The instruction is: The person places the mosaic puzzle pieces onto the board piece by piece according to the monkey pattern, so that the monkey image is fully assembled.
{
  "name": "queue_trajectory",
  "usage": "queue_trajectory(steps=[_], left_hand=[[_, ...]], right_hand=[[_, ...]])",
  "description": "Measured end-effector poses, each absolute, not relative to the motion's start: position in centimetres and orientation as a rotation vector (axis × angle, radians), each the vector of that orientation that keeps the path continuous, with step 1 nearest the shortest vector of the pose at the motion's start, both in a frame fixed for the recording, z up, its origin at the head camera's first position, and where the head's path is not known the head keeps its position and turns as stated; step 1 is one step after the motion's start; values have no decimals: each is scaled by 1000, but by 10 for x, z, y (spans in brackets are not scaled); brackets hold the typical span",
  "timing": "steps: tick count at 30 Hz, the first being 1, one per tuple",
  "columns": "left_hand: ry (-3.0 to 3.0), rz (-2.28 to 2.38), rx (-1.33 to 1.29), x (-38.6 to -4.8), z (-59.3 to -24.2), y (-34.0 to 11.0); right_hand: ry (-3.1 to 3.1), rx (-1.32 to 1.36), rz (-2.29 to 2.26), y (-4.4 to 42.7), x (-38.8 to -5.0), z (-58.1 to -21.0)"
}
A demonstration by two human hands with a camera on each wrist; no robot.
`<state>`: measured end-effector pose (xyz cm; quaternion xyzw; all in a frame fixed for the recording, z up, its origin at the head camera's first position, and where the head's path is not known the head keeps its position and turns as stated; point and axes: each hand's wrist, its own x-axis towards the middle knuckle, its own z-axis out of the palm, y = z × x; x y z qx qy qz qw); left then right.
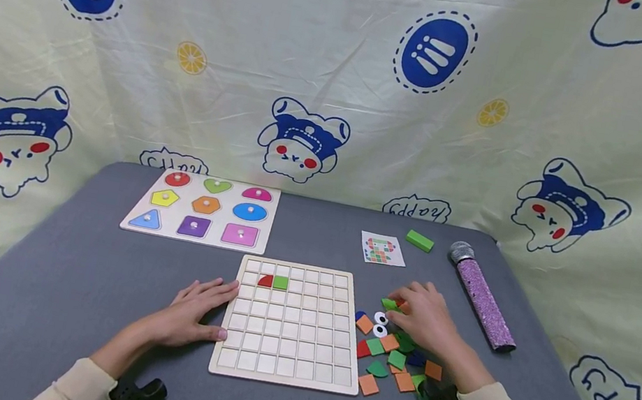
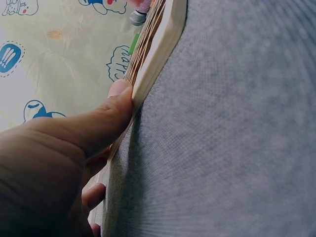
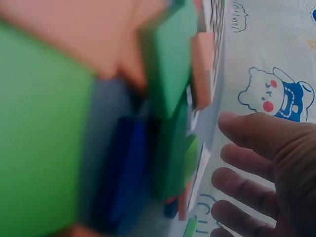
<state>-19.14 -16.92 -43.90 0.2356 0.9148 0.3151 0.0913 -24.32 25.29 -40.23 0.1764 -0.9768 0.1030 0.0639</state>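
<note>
Nearest on my feed, a grey cloth-covered table [image 1: 58, 283] carries a square pale wooden grid board [image 1: 289, 350]. The left hand [image 1: 189, 316] lies along its left edge, fingers extended and relaxed, gripping nothing as far as I can see; I read it as steadying the board.

Just right of the board sits a loose cluster of coloured pieces: a flat orange square tile [image 1: 368, 385] at the near end, a flat green square tile [image 1: 396, 359] further in, and two round white eye pieces with black centres [image 1: 380, 324] beyond. The right hand [image 1: 425, 316] bends over the far end of the cluster, fingertips at a green piece [image 1: 389, 305]. My right-wrist view shows those fingers spread loosely, with no piece between them.

Toward the board's far left, a red quarter-round tile [image 1: 265, 281] and a bright green square tile [image 1: 280, 282] fill neighbouring cells. So I judge the step in hand as choosing a piece. The next move would call for a pinch on one tile, free of its neighbours, then lining it up squarely with a cell.

Farther off, a small white printed card [image 1: 383, 249] shows coloured shapes, probably the pattern to copy, near a green rectangular block [image 1: 419, 240].
</note>
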Motion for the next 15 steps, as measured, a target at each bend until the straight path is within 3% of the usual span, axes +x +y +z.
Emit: queue_trajectory(steps=[15], left_hand=[[2719, 943, 711, -192, -440, -170]], right_hand=[[-2980, 496, 216, 269, -242, -410]])
